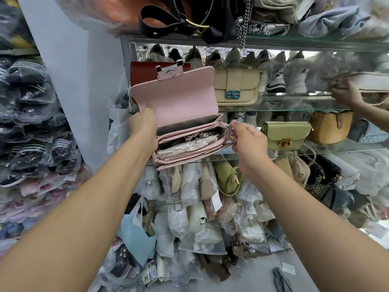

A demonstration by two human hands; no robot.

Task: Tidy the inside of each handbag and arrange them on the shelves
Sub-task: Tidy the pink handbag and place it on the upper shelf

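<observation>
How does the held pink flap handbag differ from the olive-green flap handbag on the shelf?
The pink flap handbag is open, paper stuffing showing; the olive-green flap handbag is closed. Pink's clasp is silver, green's gold. Pink is held by the left hand and right hand; green stands on the glass shelf. Both have flaps.

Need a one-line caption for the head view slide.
Left hand holds the open pink handbag; right hand pinches its zipper, glass shelf behind.

The open pink handbag blocks the left end of the middle glass shelf, its raised flap screening the red bag behind, the right hand fills the narrow gap before the olive handbag, and plastic-wrapped bags crowd the space below.
</observation>
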